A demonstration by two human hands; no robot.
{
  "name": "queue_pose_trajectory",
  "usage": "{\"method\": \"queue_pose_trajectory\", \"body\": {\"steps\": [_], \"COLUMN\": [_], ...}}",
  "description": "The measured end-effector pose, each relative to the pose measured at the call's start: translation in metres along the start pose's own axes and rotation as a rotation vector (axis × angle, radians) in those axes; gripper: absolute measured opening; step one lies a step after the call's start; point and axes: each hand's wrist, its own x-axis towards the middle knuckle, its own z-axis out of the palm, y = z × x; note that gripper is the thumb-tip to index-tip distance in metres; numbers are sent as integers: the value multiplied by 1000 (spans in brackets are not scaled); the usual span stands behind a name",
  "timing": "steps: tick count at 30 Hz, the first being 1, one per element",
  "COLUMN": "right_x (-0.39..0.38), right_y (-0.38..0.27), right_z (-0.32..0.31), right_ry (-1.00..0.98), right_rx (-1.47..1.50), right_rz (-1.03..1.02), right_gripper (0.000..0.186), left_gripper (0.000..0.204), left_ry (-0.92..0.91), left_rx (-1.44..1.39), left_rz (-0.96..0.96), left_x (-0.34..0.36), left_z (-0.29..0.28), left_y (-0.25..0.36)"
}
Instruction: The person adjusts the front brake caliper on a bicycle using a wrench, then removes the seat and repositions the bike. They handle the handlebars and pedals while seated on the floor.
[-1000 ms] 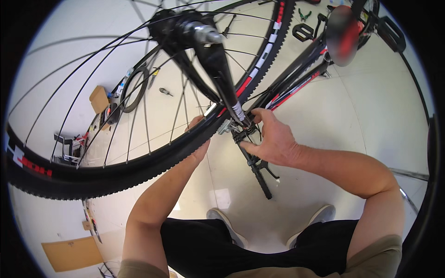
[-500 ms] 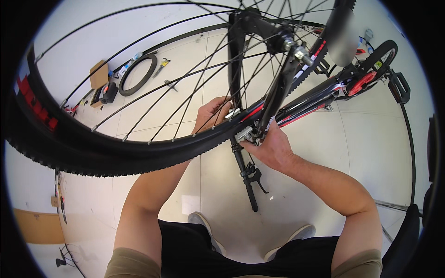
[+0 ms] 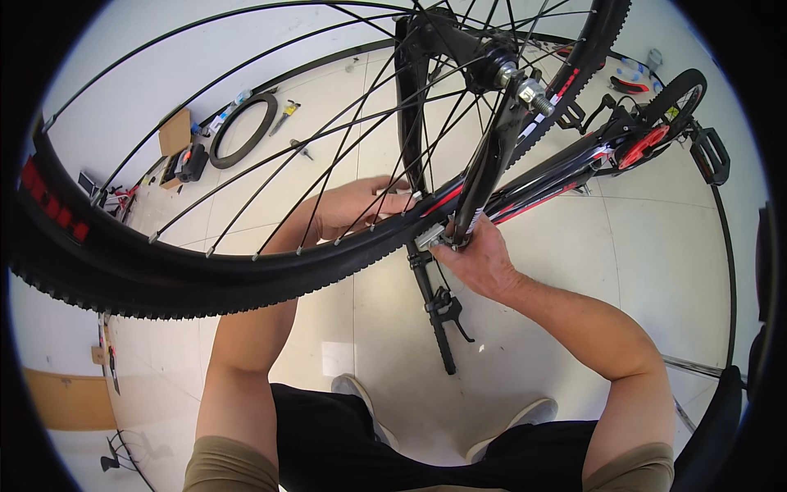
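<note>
A bicycle stands upside down before me, its front wheel's black tire (image 3: 164, 287) spanning the upper left. The black fork (image 3: 484, 156) straddles the rim, with a silver rim brake (image 3: 430, 238) low on it. My right hand (image 3: 484, 258) is closed around the brake and the lower right fork leg, thumb beside the silver part. Partly behind spokes, my left hand (image 3: 357, 207) reaches to the brake's left side with bent fingers together; what they pinch is hidden. Below hangs the handlebar (image 3: 426, 287) with a brake lever (image 3: 455, 316).
On the tiled floor at the far left lie a loose tire (image 3: 244, 131), an opened cardboard box (image 3: 176, 135) and a yellow-handled tool (image 3: 284, 116). The bicycle's rear wheel (image 3: 676, 107) and a pedal (image 3: 710, 156) are at upper right. A black chair (image 3: 713, 435) stands at lower right.
My left hand and forearm have shifted left, the hand now lying flatter beside the brake. The wheel has moved slightly left in view. My right hand keeps nearly the same place.
</note>
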Motion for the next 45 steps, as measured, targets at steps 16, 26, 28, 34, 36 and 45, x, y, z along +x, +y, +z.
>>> {"method": "queue_pose_trajectory", "body": {"steps": [16, 26, 28, 34, 36, 45], "right_x": [-4, -2, -3, -3, -4, -7], "right_y": [-25, -14, -5, 0, -1, 15], "right_z": [1, -2, 0, 1, 0, 10], "right_ry": [-65, -125, -112, -78, -85, 1], "right_rx": [584, 459, 407, 320, 249, 279], "right_rz": [429, 400, 358, 247, 236, 89], "right_gripper": [22, 37, 36, 32, 32, 42], "left_gripper": [69, 88, 84, 73, 58, 47], "left_ry": [-67, -63, -79, -14, 36, 123], "left_rx": [-189, -257, -189, -205, -162, 49], "left_rz": [0, 6, 4, 29, 35, 227], "left_x": [-3, -14, -10, -14, -16, 1], "left_z": [17, 15, 15, 21, 24, -8], "left_y": [15, 5, 9, 11, 8, -25]}}
